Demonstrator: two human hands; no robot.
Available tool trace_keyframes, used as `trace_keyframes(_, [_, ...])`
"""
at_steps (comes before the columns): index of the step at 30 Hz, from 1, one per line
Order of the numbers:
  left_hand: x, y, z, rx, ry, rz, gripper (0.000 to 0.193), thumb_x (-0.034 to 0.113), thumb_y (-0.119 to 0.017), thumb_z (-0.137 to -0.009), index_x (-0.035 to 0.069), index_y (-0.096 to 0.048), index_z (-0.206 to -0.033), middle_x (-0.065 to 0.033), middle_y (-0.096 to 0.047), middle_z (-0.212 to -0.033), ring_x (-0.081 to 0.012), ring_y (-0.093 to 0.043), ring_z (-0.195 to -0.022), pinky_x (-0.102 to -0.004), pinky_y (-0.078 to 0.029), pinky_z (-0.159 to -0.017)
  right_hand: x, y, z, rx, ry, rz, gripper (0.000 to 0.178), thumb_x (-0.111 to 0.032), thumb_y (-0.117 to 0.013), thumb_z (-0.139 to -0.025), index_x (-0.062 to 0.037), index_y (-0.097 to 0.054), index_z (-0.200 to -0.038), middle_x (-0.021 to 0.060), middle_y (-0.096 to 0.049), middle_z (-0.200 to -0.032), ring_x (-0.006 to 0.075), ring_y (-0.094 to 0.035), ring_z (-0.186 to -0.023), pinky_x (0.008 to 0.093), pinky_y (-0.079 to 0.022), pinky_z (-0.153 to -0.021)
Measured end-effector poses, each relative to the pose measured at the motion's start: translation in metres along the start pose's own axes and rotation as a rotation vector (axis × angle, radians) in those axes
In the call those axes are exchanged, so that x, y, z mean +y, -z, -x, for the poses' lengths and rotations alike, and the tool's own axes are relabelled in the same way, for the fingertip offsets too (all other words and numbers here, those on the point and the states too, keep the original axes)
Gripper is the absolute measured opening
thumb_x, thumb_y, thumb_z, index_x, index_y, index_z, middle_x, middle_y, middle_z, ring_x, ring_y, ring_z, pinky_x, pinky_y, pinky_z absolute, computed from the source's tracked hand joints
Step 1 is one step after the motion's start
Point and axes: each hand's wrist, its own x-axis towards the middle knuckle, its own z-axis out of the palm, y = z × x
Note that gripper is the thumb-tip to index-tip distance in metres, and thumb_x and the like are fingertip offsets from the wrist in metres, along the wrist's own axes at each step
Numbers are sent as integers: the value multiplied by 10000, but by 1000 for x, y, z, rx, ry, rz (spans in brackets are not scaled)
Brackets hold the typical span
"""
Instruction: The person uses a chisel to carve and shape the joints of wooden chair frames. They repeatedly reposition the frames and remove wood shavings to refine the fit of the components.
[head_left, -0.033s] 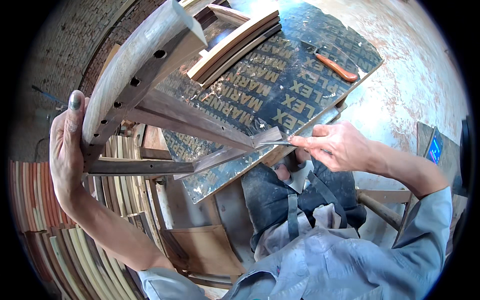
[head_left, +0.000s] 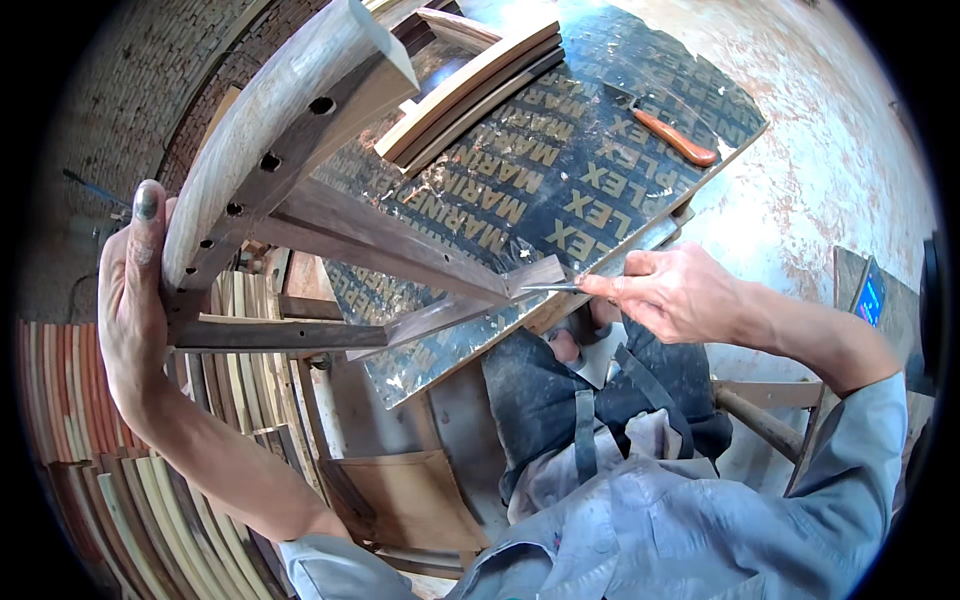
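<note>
While your left hand wraps a full grip round the curved rail of a wooden chair frame, you keep the piece tilted so its dark stretchers converge at a joint resting on the edge of the worktop. That brace seems to be what steadies the joint for fine work. Your right hand closes a narrow pinch on a thin metal blade, tip touching the wood at the joint, held low and nearly flat as if to shave or clean the corner. Behind the frame, several curved wooden slats lie stacked on the dark printed board of the worktop, and an orange-handled tool lies well apart near the far corner, out of the way. Below your left arm, rows of bent wooden strips are stacked on the floor. Your lap, in a dark apron, sits just under the joint.
</note>
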Motion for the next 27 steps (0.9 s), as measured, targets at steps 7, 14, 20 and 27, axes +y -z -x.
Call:
trace_keyframes(7, [-13,-1,-6,-25,66,-87,895,794,-342,-997,5,-760,-939,11,-499,-536,-64,-456,-421,-249,-295,-402,5,20,-23,-181,21,74,486,-118,-635,-894,-180,-662,-1375,107,-644,-816,263,-648,-596,385,-504,-501])
trace_keyframes(14, [-9,-9,-3,126,36,-154,898,809,-378,-971,-13,-738,-930,-39,-559,-567,-76,-525,-431,-248,-384,-416,11,16,-32,-276,11,-82,461,-88,-619,-908,-103,-614,-1369,137,-667,-794,338,-682,-664,441,-513,-556])
trace_keyframes(20, [-1,-13,0,182,117,-207,877,798,-420,-963,-18,-738,-1007,-82,-603,-611,-122,-598,-498,-275,-466,-483,5,33,-41,-412,-211,-225,524,-102,-568,-962,-169,-495,-1476,147,-670,-805,362,-682,-671,457,-514,-574])
trace_keyframes(27, [-53,8,-8,272,-300,-385,757,710,-441,-1011,46,-721,-1241,-107,-691,-859,-167,-701,-759,-299,-542,-622,13,19,-32,-420,-17,56,640,-141,-576,-983,-344,-421,-1571,128,-593,-750,308,-635,-574,434,-478,-483])
